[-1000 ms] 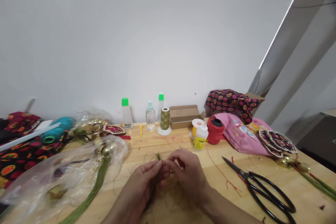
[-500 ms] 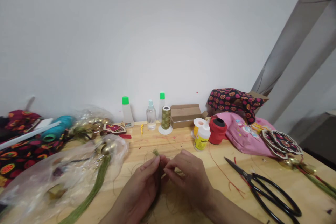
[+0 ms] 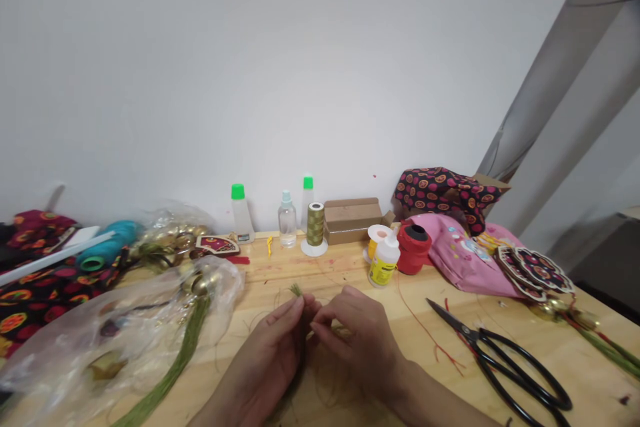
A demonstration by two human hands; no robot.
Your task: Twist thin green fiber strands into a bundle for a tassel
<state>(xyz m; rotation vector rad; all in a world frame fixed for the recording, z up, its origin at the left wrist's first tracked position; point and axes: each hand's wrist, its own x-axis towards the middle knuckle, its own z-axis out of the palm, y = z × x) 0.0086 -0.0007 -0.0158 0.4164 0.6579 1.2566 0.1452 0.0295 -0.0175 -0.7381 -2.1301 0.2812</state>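
My left hand (image 3: pixel 270 357) pinches a thin bundle of green threads (image 3: pixel 296 289), whose tip sticks up above my fingertips. My right hand (image 3: pixel 357 337) meets it from the right, fingers pinched together on fine thread near the bundle. Both hands rest low over the wooden table (image 3: pixel 560 347), near its front middle. Loose thin threads lie on the wood around and under my hands.
Black scissors (image 3: pixel 505 363) lie right of my hands. A clear plastic bag (image 3: pixel 100 330) with green tassels and brass bells lies left. Behind stand a glue bottle (image 3: pixel 383 260), red spool (image 3: pixel 413 248), olive thread spool (image 3: pixel 315 225), bottles, a cardboard box (image 3: pixel 350 219), patterned and pink fabric.
The green thread tip has moved slightly left and up with my left hand. My right fingers have shifted closer to the bundle. The view has tilted a little.
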